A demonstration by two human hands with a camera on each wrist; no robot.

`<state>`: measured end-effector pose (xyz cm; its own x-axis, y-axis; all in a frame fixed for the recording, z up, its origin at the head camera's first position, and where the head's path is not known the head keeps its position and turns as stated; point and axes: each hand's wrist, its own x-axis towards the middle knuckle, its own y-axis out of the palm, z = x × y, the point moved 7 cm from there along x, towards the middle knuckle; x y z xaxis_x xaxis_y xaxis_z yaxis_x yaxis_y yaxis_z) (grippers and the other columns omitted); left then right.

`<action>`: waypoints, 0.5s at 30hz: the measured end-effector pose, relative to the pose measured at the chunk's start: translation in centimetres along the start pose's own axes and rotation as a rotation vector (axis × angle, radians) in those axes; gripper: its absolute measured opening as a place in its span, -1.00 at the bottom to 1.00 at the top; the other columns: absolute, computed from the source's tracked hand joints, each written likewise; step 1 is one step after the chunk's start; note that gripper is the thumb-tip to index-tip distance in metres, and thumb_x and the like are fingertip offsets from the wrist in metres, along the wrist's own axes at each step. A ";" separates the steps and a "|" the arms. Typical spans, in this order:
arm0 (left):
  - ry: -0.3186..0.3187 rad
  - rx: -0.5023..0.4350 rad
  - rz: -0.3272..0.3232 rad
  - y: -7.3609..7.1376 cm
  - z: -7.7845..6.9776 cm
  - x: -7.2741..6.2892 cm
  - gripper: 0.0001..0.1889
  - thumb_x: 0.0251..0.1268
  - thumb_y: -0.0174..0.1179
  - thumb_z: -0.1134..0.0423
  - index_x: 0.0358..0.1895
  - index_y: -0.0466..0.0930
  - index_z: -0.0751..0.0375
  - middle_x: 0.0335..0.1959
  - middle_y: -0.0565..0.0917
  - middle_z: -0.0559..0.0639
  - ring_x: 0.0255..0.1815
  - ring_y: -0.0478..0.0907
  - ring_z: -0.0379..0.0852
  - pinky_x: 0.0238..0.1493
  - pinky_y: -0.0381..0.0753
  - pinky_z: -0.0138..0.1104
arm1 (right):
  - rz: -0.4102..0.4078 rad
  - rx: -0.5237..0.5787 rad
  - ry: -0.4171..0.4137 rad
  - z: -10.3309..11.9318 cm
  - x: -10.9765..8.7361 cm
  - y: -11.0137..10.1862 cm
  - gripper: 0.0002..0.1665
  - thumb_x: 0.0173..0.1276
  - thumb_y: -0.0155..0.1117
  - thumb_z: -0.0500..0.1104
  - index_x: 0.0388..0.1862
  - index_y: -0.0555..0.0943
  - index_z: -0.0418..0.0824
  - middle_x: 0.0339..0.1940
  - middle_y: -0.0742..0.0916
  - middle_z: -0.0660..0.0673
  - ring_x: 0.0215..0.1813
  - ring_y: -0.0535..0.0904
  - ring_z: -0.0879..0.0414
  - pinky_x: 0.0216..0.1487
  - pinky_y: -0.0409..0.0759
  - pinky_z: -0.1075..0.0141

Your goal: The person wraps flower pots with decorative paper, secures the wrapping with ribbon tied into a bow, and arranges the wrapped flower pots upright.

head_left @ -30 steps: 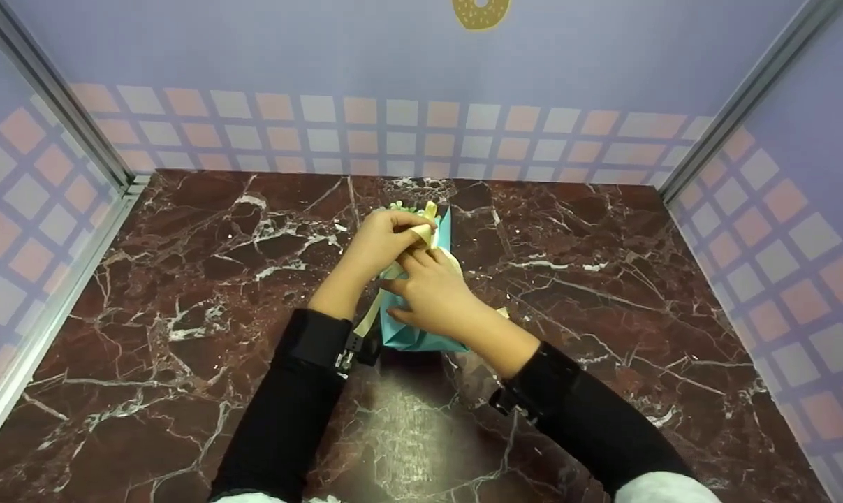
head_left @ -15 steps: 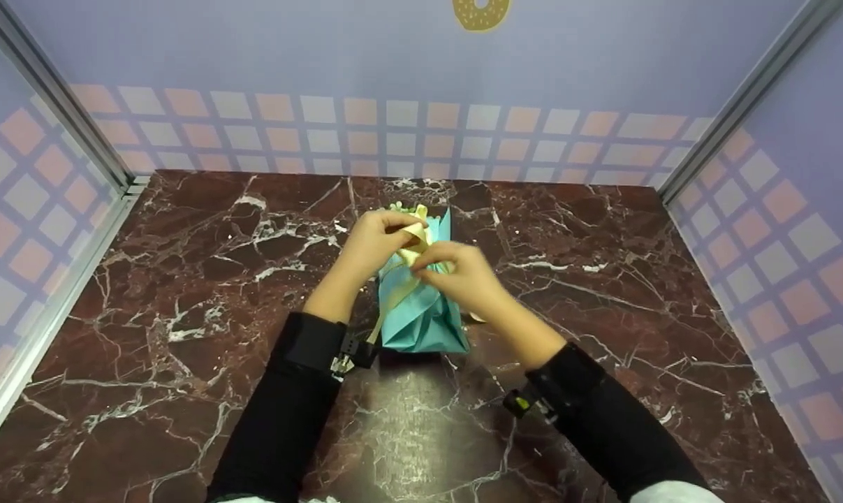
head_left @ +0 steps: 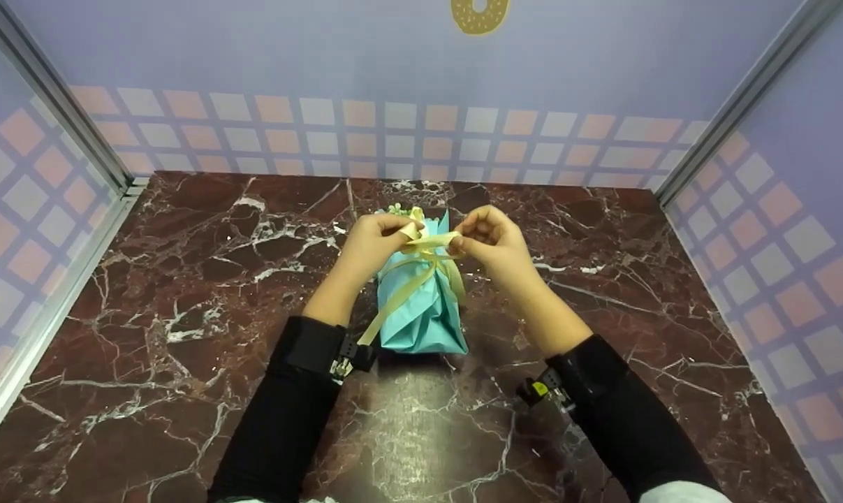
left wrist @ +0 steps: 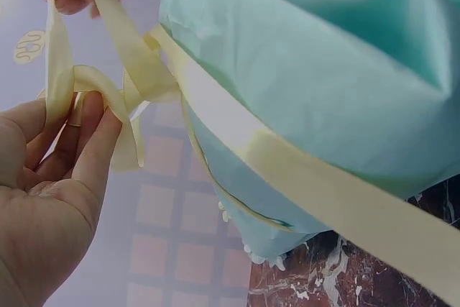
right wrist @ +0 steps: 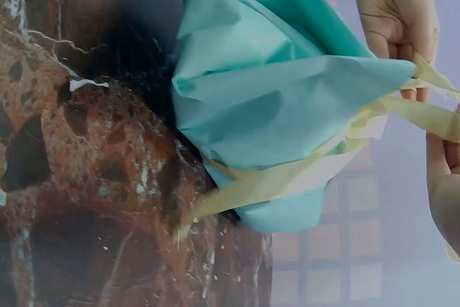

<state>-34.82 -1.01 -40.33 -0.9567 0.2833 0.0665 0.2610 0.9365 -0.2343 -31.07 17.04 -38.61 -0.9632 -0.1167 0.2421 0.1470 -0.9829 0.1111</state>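
Observation:
A bouquet wrapped in light-blue paper (head_left: 421,318) lies on the table, its small pale flowers (head_left: 397,209) showing at the far end. Pale yellow ribbon (head_left: 431,241) goes round its upper part, and one long tail runs down toward the left wrist. My left hand (head_left: 369,248) pinches a folded loop of ribbon between thumb and fingers, seen close in the left wrist view. To the right of the bouquet, my right hand (head_left: 494,241) pinches another piece of the ribbon, stretched across between both hands. In the right wrist view the ribbon knot (right wrist: 366,120) sits against the paper.
The dark red marbled table (head_left: 218,293) spreads on all sides of the bouquet. A lilac wall (head_left: 288,56) with pink and white squares stands behind it, and side panels (head_left: 798,279) close off left and right.
My right hand has moved from over the bouquet to its right side, drawing ribbon out with it. The blue paper front is now more exposed. My left hand has stayed nearly in place.

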 end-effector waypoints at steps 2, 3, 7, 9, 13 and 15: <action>0.003 -0.011 -0.004 0.0 0.0 0.0 -0.80 0.38 0.17 0.39 -0.04 0.70 0.36 -0.09 0.69 0.17 -0.18 0.66 -0.05 -0.14 0.67 -0.37 | -0.004 -0.030 -0.001 0.3 0.1 -0.2 -0.76 0.17 0.25 -0.56 -0.28 0.50 -0.30 -0.34 0.67 -0.18 -0.41 0.56 0.10 -0.39 0.64 0.37; 0.006 -0.020 -0.005 0.0 0.0 0.0 -0.80 0.38 0.17 0.39 -0.05 0.70 0.37 -0.09 0.69 0.18 -0.19 0.67 -0.05 -0.14 0.67 -0.37 | -0.004 -0.063 -0.002 0.5 0.1 -0.4 -0.77 0.17 0.27 -0.54 -0.27 0.52 -0.30 -0.35 0.68 -0.17 -0.43 0.55 0.12 -0.45 0.61 0.40; 0.002 -0.037 -0.009 0.0 0.1 0.0 -0.80 0.39 0.17 0.38 -0.04 0.69 0.38 -0.10 0.70 0.19 -0.19 0.67 -0.04 -0.14 0.67 -0.36 | 0.029 -0.244 -0.023 1.3 0.1 -0.9 -0.84 0.17 0.37 -0.45 -0.28 0.60 -0.34 -0.38 0.71 -0.14 -0.52 0.49 0.18 -0.60 0.45 0.45; -0.003 -0.046 -0.011 -0.1 0.2 0.0 -0.80 0.39 0.17 0.38 -0.03 0.68 0.40 -0.09 0.69 0.20 -0.18 0.67 -0.03 -0.13 0.67 -0.37 | 0.061 -0.337 -0.033 1.7 0.1 -1.2 -0.86 0.18 0.40 -0.40 -0.27 0.64 -0.37 -0.37 0.72 -0.12 -0.55 0.49 0.19 -0.62 0.45 0.44; -0.022 -0.066 -0.021 -0.3 0.5 -0.1 -0.79 0.39 0.16 0.40 -0.02 0.67 0.41 -0.05 0.68 0.22 -0.13 0.66 -0.02 -0.11 0.66 -0.37 | 0.111 -0.500 -0.034 2.5 0.2 -2.3 -0.83 0.16 0.45 -0.34 -0.25 0.70 -0.33 -0.40 0.72 -0.10 -0.59 0.45 0.22 -0.63 0.46 0.43; -0.030 -0.068 -0.026 -0.5 0.6 -0.1 -0.80 0.40 0.15 0.41 -0.03 0.68 0.39 -0.05 0.67 0.21 -0.11 0.65 -0.02 -0.10 0.66 -0.38 | 0.127 -0.542 0.002 2.7 0.2 -3.1 -0.82 0.16 0.46 -0.33 -0.23 0.72 -0.30 -0.45 0.71 -0.11 -0.61 0.46 0.21 -0.64 0.51 0.40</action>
<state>-34.91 -1.68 -40.80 -0.9663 0.2537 0.0425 0.2435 0.9555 -0.1667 -31.16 20.43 -36.34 -0.9458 -0.2390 0.2197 0.1256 -0.8935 -0.4312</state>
